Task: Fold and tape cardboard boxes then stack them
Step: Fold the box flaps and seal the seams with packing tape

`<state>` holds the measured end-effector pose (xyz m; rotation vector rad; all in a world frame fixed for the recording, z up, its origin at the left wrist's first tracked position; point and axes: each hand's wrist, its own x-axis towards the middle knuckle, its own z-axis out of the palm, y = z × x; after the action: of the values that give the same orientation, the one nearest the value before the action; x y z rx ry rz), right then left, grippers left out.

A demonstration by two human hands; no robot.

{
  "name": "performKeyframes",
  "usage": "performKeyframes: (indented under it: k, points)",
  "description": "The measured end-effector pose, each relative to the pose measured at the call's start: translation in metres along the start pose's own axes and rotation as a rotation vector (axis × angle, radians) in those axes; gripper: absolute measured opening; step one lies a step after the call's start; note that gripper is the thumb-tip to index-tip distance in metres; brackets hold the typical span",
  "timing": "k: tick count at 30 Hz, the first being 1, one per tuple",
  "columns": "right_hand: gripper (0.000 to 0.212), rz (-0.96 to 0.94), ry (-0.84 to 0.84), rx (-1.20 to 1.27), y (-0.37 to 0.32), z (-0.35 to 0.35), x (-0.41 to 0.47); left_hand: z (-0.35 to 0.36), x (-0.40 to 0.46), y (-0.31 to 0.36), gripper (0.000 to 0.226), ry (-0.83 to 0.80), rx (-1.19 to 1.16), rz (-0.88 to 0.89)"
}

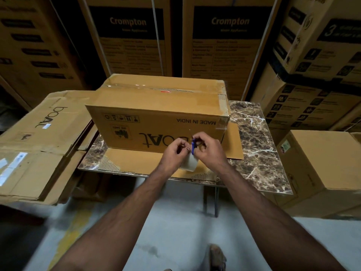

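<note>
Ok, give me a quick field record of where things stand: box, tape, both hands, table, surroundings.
box: boAt carton upside down on the table, top seam taped, lower flaps spread flat on the tabletop
tape: roll held between the hands, in front of the box
cutter: small blue tool in the right hand
left hand: fingers pinching at the tape
right hand: gripping the blue tool, over the roll
table: marble-patterned top
left side: flattened boAt carton
behind: tall Crompton cartons

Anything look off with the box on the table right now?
The cardboard box stands upside down, print inverted, and its right top corner has the paper torn off, baring corrugation. A loose clear tape end hangs there.
</note>
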<state>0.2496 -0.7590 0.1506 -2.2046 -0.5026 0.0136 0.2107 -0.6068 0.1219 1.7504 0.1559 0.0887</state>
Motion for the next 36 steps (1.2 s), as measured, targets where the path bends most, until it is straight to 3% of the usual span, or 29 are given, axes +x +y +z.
performKeyframes:
  k: [8, 18, 22, 25, 30, 36]
  points:
    - [0.030, 0.007, 0.057, 0.056, -0.032, 0.017, -0.010, -0.027, -0.017, 0.001, 0.012, 0.045, -0.085, 0.018]
    - [0.028, -0.128, 0.070, -0.112, -0.052, 0.012, -0.014, -0.030, -0.018, 0.014, 0.012, 0.071, -0.154, 0.007]
    - [0.034, -0.127, 0.101, -0.069, -0.049, 0.010, -0.014, -0.034, -0.013, 0.018, 0.025, 0.084, -0.159, -0.015]
    - [0.035, -0.100, 0.165, -0.002, -0.050, 0.012, -0.015, -0.036, -0.006, 0.031, 0.020, 0.112, -0.111, -0.011]
    - [0.040, -0.047, 0.372, 0.325, -0.068, -0.007, -0.006, -0.044, 0.005, 0.049, 0.018, 0.126, 0.010, 0.051]
    - [0.046, -0.014, 0.353, 0.211, -0.079, -0.025, 0.018, -0.051, 0.022, 0.087, 0.037, 0.134, 0.050, 0.156]
